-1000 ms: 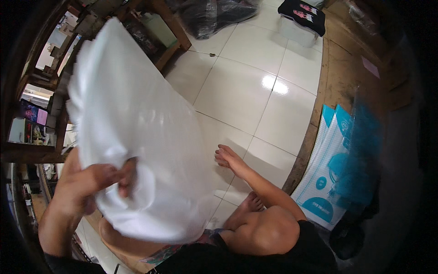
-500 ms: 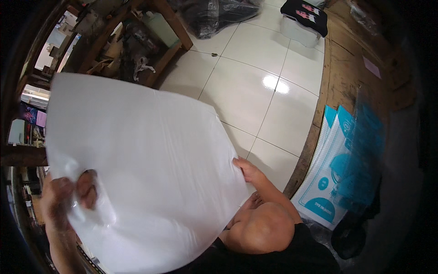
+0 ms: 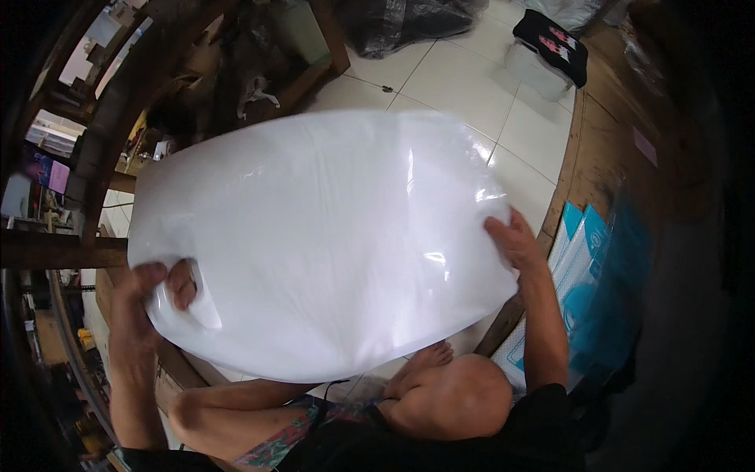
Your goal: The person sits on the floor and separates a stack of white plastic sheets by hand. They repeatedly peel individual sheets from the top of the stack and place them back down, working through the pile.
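Note:
A large white plastic bag (image 3: 314, 236), smooth and shiny, is stretched out flat between my two hands above my legs. At its left end is a cut-out handle hole. My left hand (image 3: 135, 303) is closed around the bag's edge there, and its fingers show through the hole. On the opposite side, my right hand (image 3: 515, 238) pinches the bag's right edge, thumb on top and the other fingers mostly hidden. Creases and light reflections run across the surface near the right hand.
Blue-and-white printed plastic bags (image 3: 594, 291) lie on a wooden bench (image 3: 590, 149) at the right. Black printed fabric (image 3: 554, 47) rests on a pale bin. Dark plastic wrapping (image 3: 401, 23) sits on the tiled floor (image 3: 452, 75). Wooden shelving (image 3: 63, 248) stands at the left.
The bag has turned and spread wider, its right side swinging outward. My right hand has moved right and up with its edge; my left hand still grips the handle end, slightly higher.

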`<control>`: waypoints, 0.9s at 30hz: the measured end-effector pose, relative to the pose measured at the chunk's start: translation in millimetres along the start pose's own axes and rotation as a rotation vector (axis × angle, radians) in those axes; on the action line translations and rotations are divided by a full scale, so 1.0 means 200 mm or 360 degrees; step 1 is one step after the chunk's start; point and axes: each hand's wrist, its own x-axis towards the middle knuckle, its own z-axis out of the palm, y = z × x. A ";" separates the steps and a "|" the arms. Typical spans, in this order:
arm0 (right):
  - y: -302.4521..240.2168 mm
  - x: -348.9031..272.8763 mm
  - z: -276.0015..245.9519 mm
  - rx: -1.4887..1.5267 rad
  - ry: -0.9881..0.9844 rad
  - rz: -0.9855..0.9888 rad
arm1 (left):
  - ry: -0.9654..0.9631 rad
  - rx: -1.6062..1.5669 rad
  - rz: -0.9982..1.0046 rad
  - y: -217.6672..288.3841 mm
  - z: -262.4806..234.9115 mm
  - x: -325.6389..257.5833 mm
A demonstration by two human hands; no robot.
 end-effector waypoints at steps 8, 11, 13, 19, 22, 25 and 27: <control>0.22 0.10 -0.25 -0.0537 0.0143 0.0332 | 0.0145 -0.0541 -0.0995 -1.12 -0.29 0.39; 0.53 0.19 -0.36 -0.1142 0.0175 0.0283 | 0.0014 -0.0683 -0.1055 -1.57 -0.31 0.49; 0.53 0.20 -0.41 -0.1253 0.0221 0.0197 | 0.0104 -0.0660 -0.1058 -1.68 -0.30 0.48; 0.51 0.25 -0.36 -0.1317 0.0294 0.0337 | -0.0050 -0.0179 -0.0779 -1.61 -0.25 0.41; 0.45 0.25 -0.24 -0.1296 0.0077 0.0136 | 0.0025 0.0292 -0.0425 -1.60 -0.29 0.34; 0.47 0.27 -0.34 -0.1223 -0.0071 0.0117 | 0.0209 -0.0085 -0.0484 -1.48 -0.18 0.37; 0.51 0.31 -0.39 -0.1205 -0.0056 0.0200 | 0.0074 -0.0429 -0.0640 -1.51 -0.28 0.36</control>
